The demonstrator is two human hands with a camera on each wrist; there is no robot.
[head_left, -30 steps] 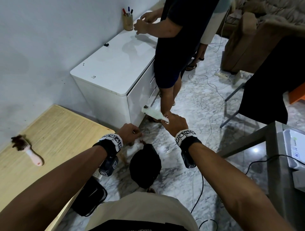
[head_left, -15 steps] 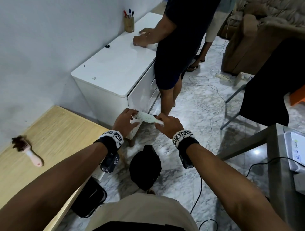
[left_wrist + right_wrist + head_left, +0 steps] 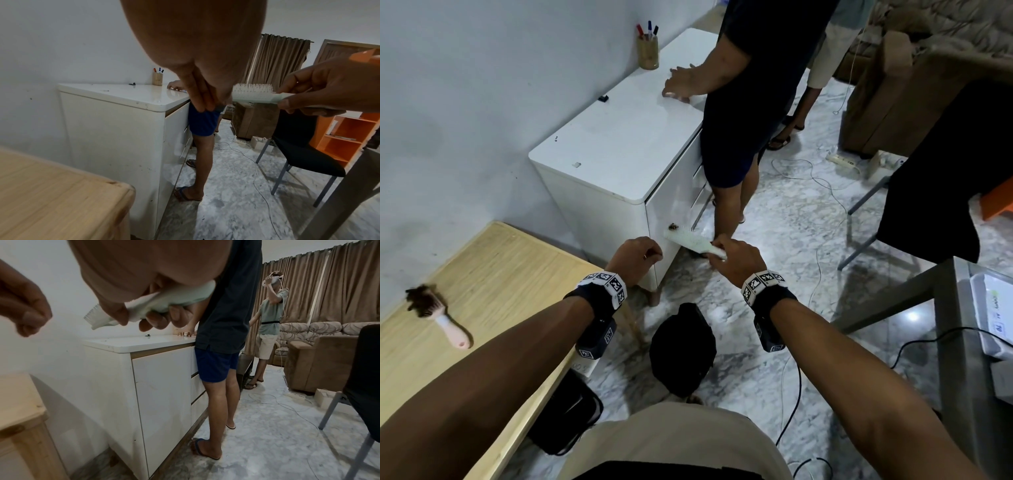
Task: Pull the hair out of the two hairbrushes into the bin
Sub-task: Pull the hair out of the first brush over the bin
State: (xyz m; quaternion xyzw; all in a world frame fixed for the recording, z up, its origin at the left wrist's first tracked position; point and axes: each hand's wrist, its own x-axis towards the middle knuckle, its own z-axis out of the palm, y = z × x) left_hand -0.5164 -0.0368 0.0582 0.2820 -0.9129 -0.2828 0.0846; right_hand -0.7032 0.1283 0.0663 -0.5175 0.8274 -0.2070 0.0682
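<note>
My right hand (image 3: 722, 255) grips the handle of a pale green hairbrush (image 3: 688, 238), held level above the floor. A small tuft of brown hair (image 3: 673, 226) sits at the brush's far tip. The left hand (image 3: 650, 255) hovers just left of the brush head, apart from it, fingertips pinched together on a small brown speck of hair. In the left wrist view the brush (image 3: 255, 93) shows bare bristles. A black bin (image 3: 681, 349) stands on the floor below both hands. A pink hairbrush (image 3: 436, 308) full of dark hair lies on the wooden table (image 3: 493, 274).
A white cabinet (image 3: 619, 154) stands right behind the brush, and a person (image 3: 750, 102) leans on it. A black chair (image 3: 945, 171) and a metal table (image 3: 948, 308) are at the right. Cables cross the marble floor. A black bag (image 3: 568, 411) lies under the wooden table.
My left hand rose from over the bin to the brush head, then drew back to the left with fingers pinched. The right hand kept hold of the green brush.
</note>
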